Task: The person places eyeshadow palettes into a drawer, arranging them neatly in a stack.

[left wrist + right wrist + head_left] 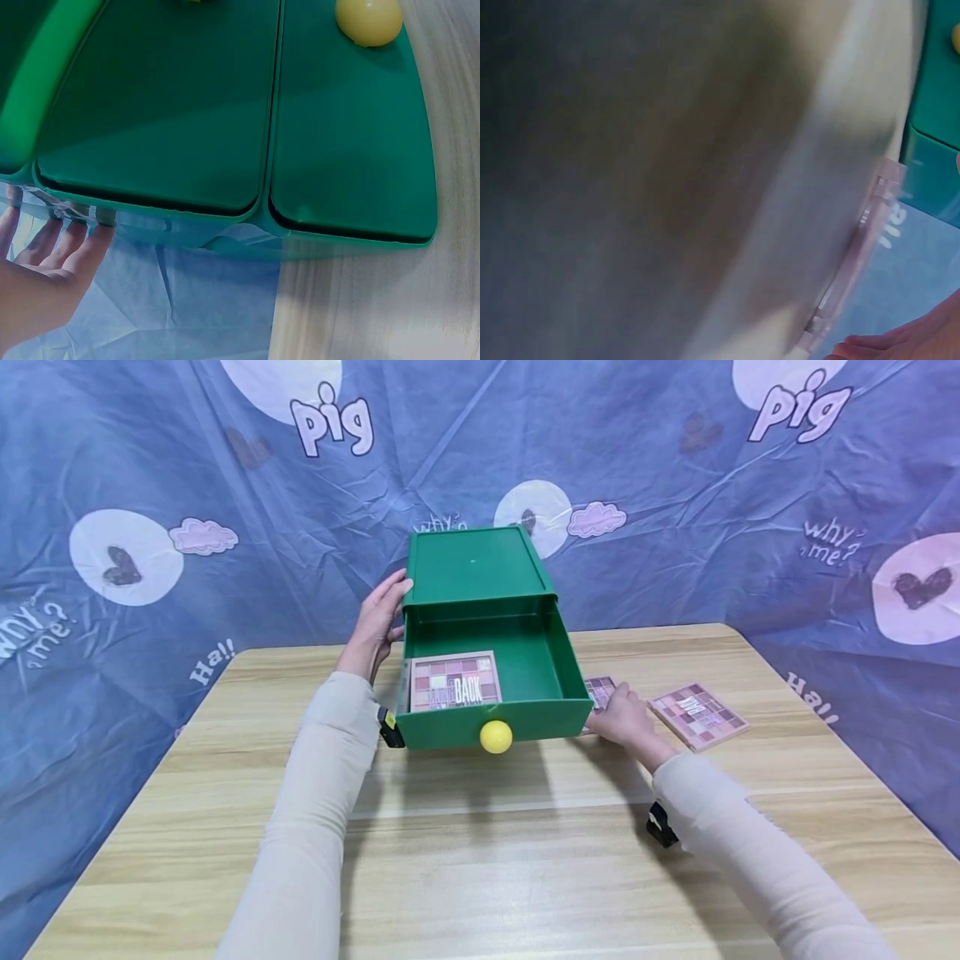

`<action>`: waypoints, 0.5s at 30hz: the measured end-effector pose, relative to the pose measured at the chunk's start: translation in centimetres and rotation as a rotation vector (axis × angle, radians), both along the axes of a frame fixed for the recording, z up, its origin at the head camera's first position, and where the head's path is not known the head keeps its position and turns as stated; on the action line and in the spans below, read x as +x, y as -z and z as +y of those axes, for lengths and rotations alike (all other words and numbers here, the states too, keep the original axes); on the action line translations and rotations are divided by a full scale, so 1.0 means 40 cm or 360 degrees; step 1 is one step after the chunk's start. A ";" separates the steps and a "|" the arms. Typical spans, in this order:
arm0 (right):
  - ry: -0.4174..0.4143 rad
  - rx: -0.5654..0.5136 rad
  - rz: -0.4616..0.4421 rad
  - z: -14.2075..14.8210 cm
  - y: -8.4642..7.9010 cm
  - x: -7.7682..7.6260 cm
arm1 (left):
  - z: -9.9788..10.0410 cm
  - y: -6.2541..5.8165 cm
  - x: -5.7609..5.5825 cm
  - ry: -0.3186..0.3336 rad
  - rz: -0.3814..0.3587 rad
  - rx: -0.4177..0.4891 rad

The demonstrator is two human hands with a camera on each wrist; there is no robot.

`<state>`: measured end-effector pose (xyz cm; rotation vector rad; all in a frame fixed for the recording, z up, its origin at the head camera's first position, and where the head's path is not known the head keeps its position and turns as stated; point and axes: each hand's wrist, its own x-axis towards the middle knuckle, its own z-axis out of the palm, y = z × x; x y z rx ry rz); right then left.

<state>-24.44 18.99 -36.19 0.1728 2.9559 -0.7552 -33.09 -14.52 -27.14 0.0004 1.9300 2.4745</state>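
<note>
A green drawer box (pixel 476 560) stands with its top drawer (pixel 540 652) pulled out, a yellow ball knob (pixel 496 737) on its front. Inside the drawer, at the left, lies an eyeshadow palette (pixel 450 683) marked "BACK". My left hand (pixel 378 614) rests against the box's left side; in the left wrist view its fingers (pixel 71 244) are extended to that wall. To the right of the drawer, my right hand (pixel 624 717) grips another eyeshadow palette (pixel 601 690), partly hidden by the drawer and hand. The right wrist view shows that palette (pixel 855 259) edge-on beside the fingertips (pixel 855 349).
A further eyeshadow palette (pixel 699 716) lies on the wooden table (pixel 480 860), right of my right hand. Lower drawer fronts (pixel 157 112) sit beneath the pulled-out one. A blue printed cloth (pixel 300 552) hangs behind the table.
</note>
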 end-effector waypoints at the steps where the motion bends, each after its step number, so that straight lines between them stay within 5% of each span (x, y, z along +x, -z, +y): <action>1: 0.0006 0.0007 -0.0039 0.000 0.002 0.001 | 0.001 0.000 0.000 0.0000 -0.0001 0.0000; 15: 0.0080 0.0108 -0.0192 -0.009 0.036 -0.013 | 0.001 0.002 0.001 0.0000 0.0013 -0.0024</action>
